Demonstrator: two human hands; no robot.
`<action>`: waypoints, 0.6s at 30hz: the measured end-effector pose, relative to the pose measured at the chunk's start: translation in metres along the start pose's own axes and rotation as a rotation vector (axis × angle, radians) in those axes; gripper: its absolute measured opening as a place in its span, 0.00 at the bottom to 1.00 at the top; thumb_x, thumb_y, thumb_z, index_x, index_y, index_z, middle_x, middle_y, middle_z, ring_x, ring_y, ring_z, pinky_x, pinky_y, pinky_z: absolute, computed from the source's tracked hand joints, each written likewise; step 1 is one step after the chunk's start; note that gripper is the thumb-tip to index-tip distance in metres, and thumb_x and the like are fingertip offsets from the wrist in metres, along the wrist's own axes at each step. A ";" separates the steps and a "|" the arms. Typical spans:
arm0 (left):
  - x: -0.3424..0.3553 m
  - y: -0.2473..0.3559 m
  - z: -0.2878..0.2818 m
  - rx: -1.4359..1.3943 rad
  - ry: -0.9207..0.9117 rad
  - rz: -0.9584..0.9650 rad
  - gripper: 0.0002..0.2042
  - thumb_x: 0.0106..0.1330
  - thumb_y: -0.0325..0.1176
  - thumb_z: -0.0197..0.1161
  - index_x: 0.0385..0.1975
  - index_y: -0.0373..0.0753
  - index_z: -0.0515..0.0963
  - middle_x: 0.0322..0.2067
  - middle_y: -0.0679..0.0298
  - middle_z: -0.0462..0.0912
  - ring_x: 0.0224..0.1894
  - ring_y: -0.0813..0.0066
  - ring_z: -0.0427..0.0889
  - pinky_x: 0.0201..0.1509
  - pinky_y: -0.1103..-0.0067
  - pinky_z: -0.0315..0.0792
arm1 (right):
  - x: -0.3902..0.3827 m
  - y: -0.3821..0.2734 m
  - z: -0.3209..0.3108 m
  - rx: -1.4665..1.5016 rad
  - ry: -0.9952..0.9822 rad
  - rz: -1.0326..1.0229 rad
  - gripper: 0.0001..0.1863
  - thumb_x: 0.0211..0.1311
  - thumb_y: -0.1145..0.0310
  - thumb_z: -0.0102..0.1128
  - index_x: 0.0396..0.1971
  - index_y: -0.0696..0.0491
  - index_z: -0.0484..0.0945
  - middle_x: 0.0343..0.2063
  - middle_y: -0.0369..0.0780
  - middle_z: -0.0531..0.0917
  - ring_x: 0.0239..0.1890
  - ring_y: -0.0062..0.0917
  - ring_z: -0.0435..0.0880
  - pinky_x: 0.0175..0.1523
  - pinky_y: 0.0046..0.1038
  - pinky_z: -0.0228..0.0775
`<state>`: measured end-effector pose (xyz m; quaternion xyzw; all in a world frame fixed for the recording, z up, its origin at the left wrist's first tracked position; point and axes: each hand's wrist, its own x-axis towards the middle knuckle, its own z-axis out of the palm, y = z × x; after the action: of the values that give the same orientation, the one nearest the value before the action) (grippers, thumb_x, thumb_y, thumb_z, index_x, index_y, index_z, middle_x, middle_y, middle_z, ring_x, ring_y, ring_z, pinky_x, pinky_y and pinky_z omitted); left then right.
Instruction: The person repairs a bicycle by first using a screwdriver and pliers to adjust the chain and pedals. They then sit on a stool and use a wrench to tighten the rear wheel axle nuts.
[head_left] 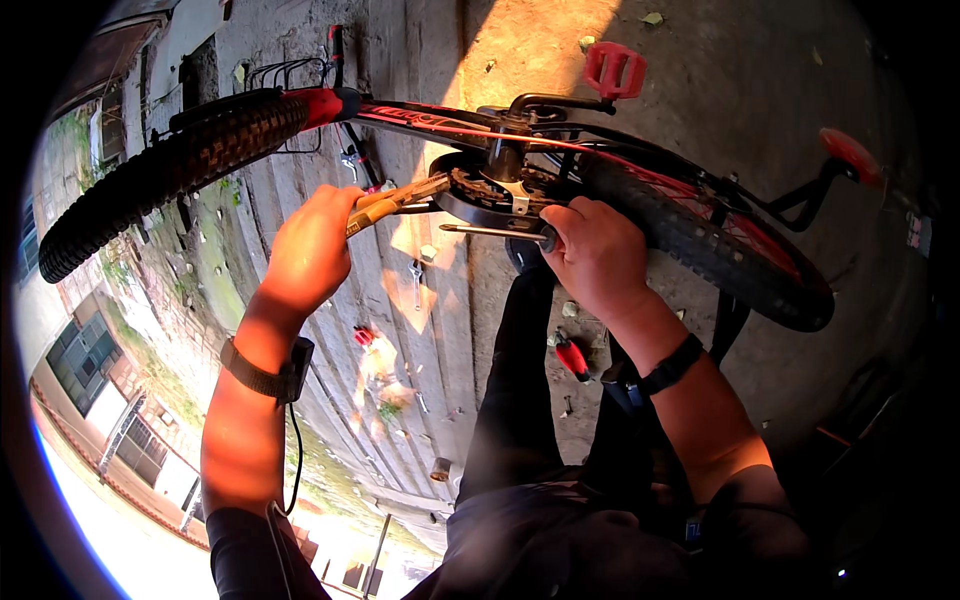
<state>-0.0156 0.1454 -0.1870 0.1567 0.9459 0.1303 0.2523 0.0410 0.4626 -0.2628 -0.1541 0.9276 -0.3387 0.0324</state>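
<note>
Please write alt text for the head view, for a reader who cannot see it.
A person's left hand holds a yellow-handled tool and the right hand holds a screwdriver, both near the crank area of a black-and-red bicycle. A wrench lies on the partly sunlit ground.

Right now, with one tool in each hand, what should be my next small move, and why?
Perhaps turn the screwdriver in your right hand toward the chainring: its tip points left, away from the bicycle's rear wheel, while your left hand holds the yellow tool near the chainring.
</note>
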 end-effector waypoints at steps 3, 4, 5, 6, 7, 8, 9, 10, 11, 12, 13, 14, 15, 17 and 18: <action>-0.012 -0.004 0.015 -0.042 0.005 -0.085 0.22 0.54 0.12 0.50 0.48 0.37 0.75 0.41 0.50 0.78 0.46 0.44 0.77 0.49 0.61 0.73 | 0.006 0.000 -0.002 -0.007 0.002 -0.006 0.17 0.38 0.75 0.70 0.33 0.50 0.77 0.24 0.36 0.74 0.29 0.32 0.79 0.33 0.34 0.73; -0.014 -0.004 0.018 -0.059 0.001 -0.104 0.22 0.53 0.12 0.50 0.48 0.37 0.75 0.41 0.50 0.78 0.46 0.44 0.77 0.49 0.61 0.73 | 0.007 0.001 -0.003 -0.012 0.009 0.002 0.16 0.39 0.75 0.71 0.33 0.49 0.78 0.23 0.36 0.75 0.28 0.32 0.79 0.32 0.33 0.73; -0.016 -0.003 0.021 -0.076 -0.002 -0.123 0.22 0.53 0.12 0.50 0.48 0.38 0.75 0.41 0.49 0.77 0.46 0.44 0.77 0.49 0.61 0.73 | 0.008 0.002 -0.004 -0.017 0.016 0.010 0.16 0.40 0.74 0.71 0.32 0.49 0.80 0.23 0.36 0.75 0.27 0.32 0.79 0.31 0.32 0.73; -0.017 -0.001 0.024 -0.094 0.015 -0.130 0.23 0.53 0.12 0.49 0.48 0.37 0.75 0.41 0.49 0.77 0.46 0.44 0.77 0.50 0.61 0.72 | 0.010 0.002 -0.006 -0.010 -0.002 0.028 0.17 0.40 0.73 0.72 0.35 0.49 0.80 0.23 0.35 0.75 0.26 0.31 0.79 0.31 0.32 0.73; -0.018 0.000 0.026 -0.110 0.033 -0.137 0.23 0.52 0.12 0.49 0.48 0.37 0.75 0.40 0.49 0.77 0.46 0.44 0.77 0.50 0.61 0.72 | 0.012 0.001 -0.008 -0.002 -0.018 0.045 0.18 0.40 0.73 0.73 0.37 0.49 0.81 0.23 0.35 0.76 0.26 0.30 0.79 0.31 0.31 0.73; -0.020 0.001 0.028 -0.125 0.050 -0.145 0.23 0.52 0.12 0.48 0.48 0.37 0.75 0.40 0.49 0.77 0.47 0.44 0.77 0.50 0.61 0.72 | 0.014 0.000 -0.010 0.007 -0.035 0.062 0.20 0.41 0.72 0.74 0.39 0.48 0.81 0.24 0.35 0.76 0.26 0.30 0.80 0.31 0.31 0.73; -0.023 0.000 0.030 -0.138 0.057 -0.149 0.24 0.51 0.12 0.49 0.49 0.38 0.75 0.40 0.49 0.77 0.47 0.44 0.77 0.50 0.61 0.72 | 0.014 -0.002 -0.010 0.019 -0.029 0.071 0.21 0.41 0.71 0.74 0.40 0.48 0.82 0.23 0.35 0.76 0.26 0.29 0.79 0.31 0.31 0.73; -0.024 0.000 0.032 -0.152 0.065 -0.150 0.24 0.51 0.12 0.49 0.49 0.38 0.75 0.41 0.50 0.77 0.46 0.44 0.77 0.50 0.60 0.72 | 0.016 -0.004 -0.011 0.029 -0.024 0.080 0.22 0.41 0.71 0.75 0.42 0.47 0.82 0.23 0.35 0.75 0.26 0.29 0.79 0.31 0.31 0.73; -0.025 0.000 0.034 -0.166 0.072 -0.152 0.25 0.50 0.12 0.49 0.50 0.38 0.75 0.41 0.50 0.78 0.46 0.44 0.77 0.50 0.60 0.72 | 0.017 -0.005 -0.012 0.039 -0.019 0.088 0.24 0.41 0.70 0.75 0.44 0.46 0.82 0.23 0.34 0.75 0.26 0.28 0.79 0.31 0.30 0.73; -0.026 0.001 0.036 -0.188 0.079 -0.171 0.25 0.50 0.12 0.48 0.50 0.38 0.74 0.41 0.50 0.78 0.47 0.44 0.77 0.51 0.61 0.72 | 0.018 -0.005 -0.012 0.029 -0.028 0.064 0.24 0.42 0.71 0.74 0.44 0.46 0.81 0.24 0.35 0.75 0.27 0.30 0.79 0.32 0.31 0.73; -0.027 0.002 0.039 -0.211 0.083 -0.190 0.25 0.50 0.12 0.47 0.50 0.37 0.74 0.41 0.49 0.77 0.47 0.44 0.77 0.52 0.63 0.72 | 0.018 -0.005 -0.011 0.019 -0.038 0.042 0.24 0.42 0.72 0.72 0.44 0.46 0.80 0.24 0.35 0.75 0.28 0.31 0.79 0.33 0.32 0.74; -0.029 0.002 0.041 -0.233 0.087 -0.210 0.25 0.50 0.11 0.47 0.50 0.37 0.74 0.41 0.49 0.77 0.47 0.44 0.76 0.52 0.64 0.72 | 0.019 -0.004 -0.011 0.009 -0.048 0.020 0.24 0.42 0.73 0.70 0.44 0.46 0.79 0.25 0.36 0.75 0.29 0.32 0.79 0.34 0.33 0.74; -0.030 0.002 0.043 -0.239 0.092 -0.218 0.25 0.50 0.12 0.47 0.50 0.37 0.74 0.41 0.49 0.78 0.47 0.44 0.76 0.53 0.64 0.71 | 0.019 -0.003 -0.011 -0.009 -0.051 0.012 0.24 0.42 0.72 0.72 0.45 0.45 0.80 0.25 0.35 0.75 0.29 0.31 0.80 0.33 0.32 0.74; -0.034 0.003 0.048 -0.249 0.105 -0.234 0.25 0.50 0.12 0.47 0.50 0.37 0.74 0.42 0.48 0.78 0.48 0.43 0.76 0.53 0.65 0.71 | 0.020 -0.001 -0.010 -0.044 -0.054 -0.007 0.26 0.41 0.69 0.76 0.46 0.43 0.82 0.25 0.33 0.75 0.28 0.29 0.80 0.32 0.30 0.73; -0.037 0.004 0.052 -0.262 0.112 -0.248 0.25 0.50 0.12 0.47 0.50 0.37 0.74 0.42 0.48 0.78 0.48 0.43 0.76 0.53 0.64 0.71 | 0.020 -0.001 -0.010 -0.052 -0.068 -0.008 0.25 0.42 0.69 0.75 0.46 0.43 0.82 0.25 0.33 0.75 0.28 0.29 0.80 0.32 0.31 0.73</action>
<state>0.0428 0.1440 -0.2134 -0.0027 0.9455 0.2288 0.2317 0.0208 0.4621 -0.2539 -0.1703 0.9339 -0.3090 0.0586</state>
